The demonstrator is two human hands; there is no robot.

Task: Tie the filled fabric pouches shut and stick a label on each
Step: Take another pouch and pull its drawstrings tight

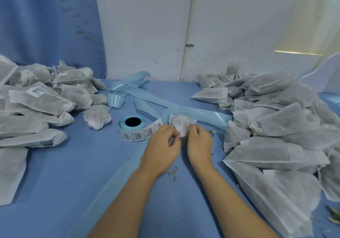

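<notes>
Fabric pouch: my left hand grip is pinching the drawstring, and my right hand grip is clamping the pouch, steadying it for knotting. Label roll is lying alongside, within reach.

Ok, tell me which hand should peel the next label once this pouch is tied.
Left, probably. The label roll lies just left of the left hand, its loose strip reaching toward those knuckles. The right hand sits beyond the pouch and would have to cross over.
</notes>
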